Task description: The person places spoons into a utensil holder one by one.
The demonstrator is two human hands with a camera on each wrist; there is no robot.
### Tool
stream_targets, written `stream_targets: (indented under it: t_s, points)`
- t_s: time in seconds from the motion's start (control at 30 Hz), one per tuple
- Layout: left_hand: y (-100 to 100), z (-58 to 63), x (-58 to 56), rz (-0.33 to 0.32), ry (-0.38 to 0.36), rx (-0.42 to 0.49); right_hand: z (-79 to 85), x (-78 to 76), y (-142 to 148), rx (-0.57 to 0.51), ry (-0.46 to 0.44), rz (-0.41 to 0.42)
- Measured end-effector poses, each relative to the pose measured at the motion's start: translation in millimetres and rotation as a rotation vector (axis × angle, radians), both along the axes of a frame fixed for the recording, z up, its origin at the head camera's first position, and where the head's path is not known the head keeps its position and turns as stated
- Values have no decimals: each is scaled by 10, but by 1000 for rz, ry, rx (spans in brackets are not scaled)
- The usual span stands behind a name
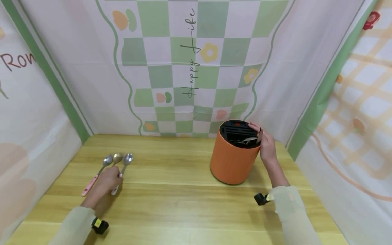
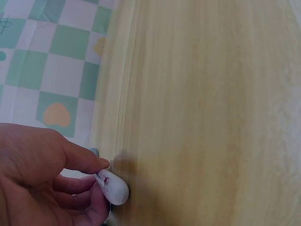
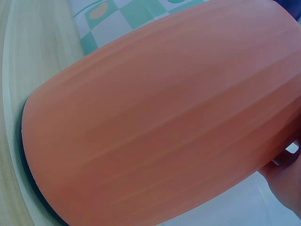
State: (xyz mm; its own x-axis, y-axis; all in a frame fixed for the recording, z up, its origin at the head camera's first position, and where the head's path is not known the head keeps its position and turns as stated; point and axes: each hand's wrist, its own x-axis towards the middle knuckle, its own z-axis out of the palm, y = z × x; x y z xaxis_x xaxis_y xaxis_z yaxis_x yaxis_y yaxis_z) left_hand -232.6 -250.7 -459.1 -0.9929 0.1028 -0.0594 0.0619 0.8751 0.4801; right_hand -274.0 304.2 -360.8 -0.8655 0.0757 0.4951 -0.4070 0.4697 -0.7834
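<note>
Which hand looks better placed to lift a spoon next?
Probably the left hand: it already pinches a white spoon handle, with the pink-handled spoon close by. The right hand is across the table, at the orange holder's rim.

Long sleeves, pale grey-green. Left sleeve [image 1: 73, 227] is well left of the orange canister [image 1: 231, 163]; right sleeve [image 1: 295, 217] is nearer the viewer, to its right. Each wrist has a small, boxy black unit: left unit [image 1: 101, 227] well left of the canister, yellow patch [image 1: 98, 223] on it; right unit [image 1: 260, 199] just in front, also yellow-marked.
</note>
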Motion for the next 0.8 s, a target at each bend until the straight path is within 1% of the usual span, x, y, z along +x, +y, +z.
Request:
stream_targets:
  t_s: [0.07,0.23,0.4,0.5,0.63,0.8]
  points:
    - [2,6,6,3,-19,13,-10,-8,7,4,-2,3]
    - [22,52,15,4,-21,16,-11,-5,9,4,-3,3]
    - [42,112,16,-15,64,9,-5,1,11,12,-7,-2]
    - [55,127,14,-14,71,38,-6,-2,13,23,-8,-9]
    - [90,137,16,-6,61,79,-12,-17,21,32,-11,-17]
    - [172,157,30,-6,98,129,-14,-20,27,32,-11,-15]
